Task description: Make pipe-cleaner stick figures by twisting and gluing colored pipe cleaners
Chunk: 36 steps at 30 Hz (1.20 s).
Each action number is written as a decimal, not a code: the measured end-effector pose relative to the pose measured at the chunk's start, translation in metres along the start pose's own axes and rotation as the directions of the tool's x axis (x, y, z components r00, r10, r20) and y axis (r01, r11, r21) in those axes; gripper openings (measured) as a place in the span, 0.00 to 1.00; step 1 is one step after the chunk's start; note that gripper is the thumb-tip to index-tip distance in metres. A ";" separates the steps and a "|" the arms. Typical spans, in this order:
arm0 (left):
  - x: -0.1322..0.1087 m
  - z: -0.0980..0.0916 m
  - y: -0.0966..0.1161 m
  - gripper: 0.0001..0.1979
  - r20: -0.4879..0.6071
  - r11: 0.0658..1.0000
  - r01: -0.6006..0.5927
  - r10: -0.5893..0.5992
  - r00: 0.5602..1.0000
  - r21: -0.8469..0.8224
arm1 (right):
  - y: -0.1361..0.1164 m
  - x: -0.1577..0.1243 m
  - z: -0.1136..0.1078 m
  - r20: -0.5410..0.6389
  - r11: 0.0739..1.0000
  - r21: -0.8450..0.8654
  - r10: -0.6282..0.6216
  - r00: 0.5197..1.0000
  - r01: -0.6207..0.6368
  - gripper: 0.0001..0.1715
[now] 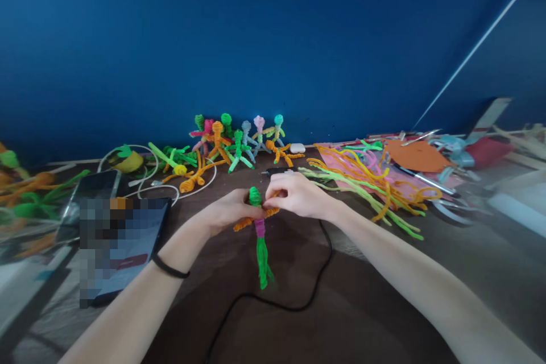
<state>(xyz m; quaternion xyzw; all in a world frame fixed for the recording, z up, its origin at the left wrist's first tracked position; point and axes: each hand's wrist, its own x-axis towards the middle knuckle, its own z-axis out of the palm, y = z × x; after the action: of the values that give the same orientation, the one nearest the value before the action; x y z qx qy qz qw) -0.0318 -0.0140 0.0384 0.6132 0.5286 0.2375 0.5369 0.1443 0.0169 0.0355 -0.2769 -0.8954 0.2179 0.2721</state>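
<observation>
Between my hands, above the dark table, hangs a pipe cleaner figure with a green coiled head, orange arms, a purple body and long green legs. My left hand pinches it near the head and shoulder. My right hand has its fingertips pressed together on the orange arm at the right. That arm's far end is partly hidden by my fingers. Behind them, a group of finished-looking pipe cleaner figures in green, orange, pink and blue leans against the blue wall.
At left lie a tablet, a phone and a white cable. To the right are loose yellow and green pipe cleaners, orange paper and scissors. A black cable curves across the table in front.
</observation>
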 end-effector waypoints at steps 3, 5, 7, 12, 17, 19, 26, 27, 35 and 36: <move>0.002 0.000 -0.003 0.03 -0.028 1.000 0.003 -0.002 1.000 0.030 | -0.005 -0.001 0.002 -0.007 0.992 -0.109 -0.059 0.998 0.058 0.07; 0.003 0.000 -0.003 0.02 -0.049 0.999 0.001 0.001 0.999 0.041 | -0.007 -0.001 0.003 -0.009 0.985 -0.155 -0.071 0.997 0.069 0.08; 0.003 -0.001 -0.001 0.01 -0.074 0.999 0.002 0.001 0.997 0.038 | -0.009 -0.001 0.004 -0.019 0.983 -0.171 -0.064 0.998 0.060 0.08; 0.004 -0.006 -0.003 0.03 -0.132 0.998 -0.038 0.031 0.991 -0.048 | -0.009 0.001 0.005 -0.119 0.990 -0.142 -0.012 0.993 -0.005 0.07; 0.009 -0.013 -0.010 0.08 -0.241 0.958 -0.119 0.054 0.969 -0.263 | -0.009 0.002 0.007 -0.202 0.999 0.022 0.039 0.979 -0.035 0.10; 0.011 -0.014 -0.010 0.09 -0.286 0.923 -0.147 0.043 0.957 -0.355 | -0.010 0.002 0.008 -0.230 0.996 0.075 0.071 0.971 -0.055 0.11; 0.006 -0.014 -0.005 0.11 -0.306 0.843 -0.198 0.043 0.951 -0.500 | -0.007 0.004 0.009 -0.224 0.974 0.194 0.156 0.962 -0.113 0.11; 0.005 -0.015 -0.005 0.11 -0.289 0.842 -0.197 0.051 0.956 -0.502 | -0.006 0.004 0.009 -0.213 0.968 0.220 0.167 0.963 -0.119 0.10; 0.002 -0.018 -0.006 0.06 -0.169 0.856 -0.238 0.179 0.969 -0.459 | 0.002 0.007 0.009 -0.144 0.920 0.359 0.220 0.965 -0.156 0.08; 0.001 -0.018 -0.005 0.06 -0.146 0.862 -0.221 0.172 0.974 -0.457 | 0.003 0.007 0.010 -0.127 0.920 0.362 0.210 0.969 -0.151 0.09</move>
<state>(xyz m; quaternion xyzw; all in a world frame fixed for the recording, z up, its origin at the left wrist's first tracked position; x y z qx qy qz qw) -0.0492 -0.0066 0.0391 0.5026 0.4163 0.4425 0.6151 0.1345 0.0212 0.0295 -0.3227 -0.7876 0.3741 0.3682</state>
